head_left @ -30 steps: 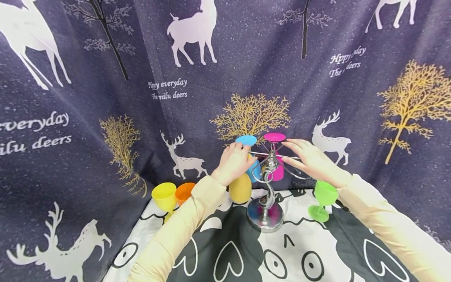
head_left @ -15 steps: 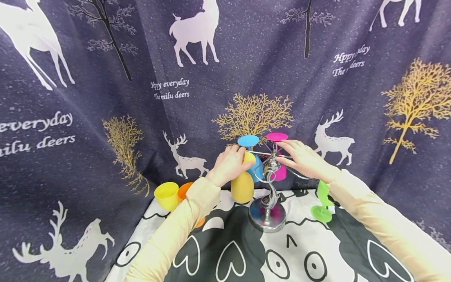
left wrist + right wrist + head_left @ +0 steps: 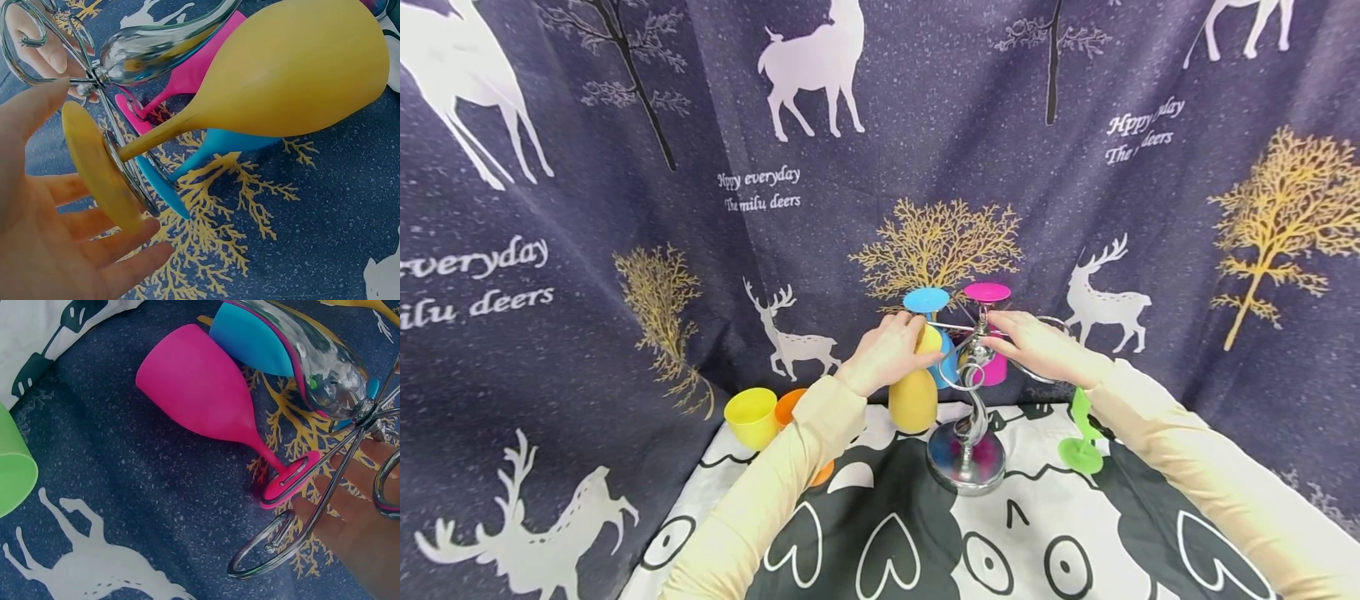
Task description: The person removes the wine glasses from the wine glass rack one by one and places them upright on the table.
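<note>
A shiny metal goblet rack [image 3: 966, 457] stands on its round base, with curled wire arms at the top. Yellow [image 3: 300, 69], blue [image 3: 927, 300] and pink [image 3: 200, 387] goblets hang upside down from it by their feet. My left hand [image 3: 883, 354] is at the yellow goblet's foot, its fingers loosely spread behind the disc and the thumb tip by the rack's wire. At the rack's top my right hand [image 3: 1041, 343] reaches in from the right. Its straight fingers lie behind the wires near the hub, beside the pink goblet's foot.
Upright yellow [image 3: 751, 418] and orange [image 3: 788, 406] goblets stand to the left, partly behind my left sleeve. A green goblet [image 3: 1081, 456] stands to the right, mostly covered by my right sleeve. A dark deer-print curtain [image 3: 820, 217] hangs close behind the rack.
My left hand has drawn back slightly, uncovering the yellow goblet's foot. My right hand has moved down and left toward the rack's hub, uncovering a wire loop behind it.
</note>
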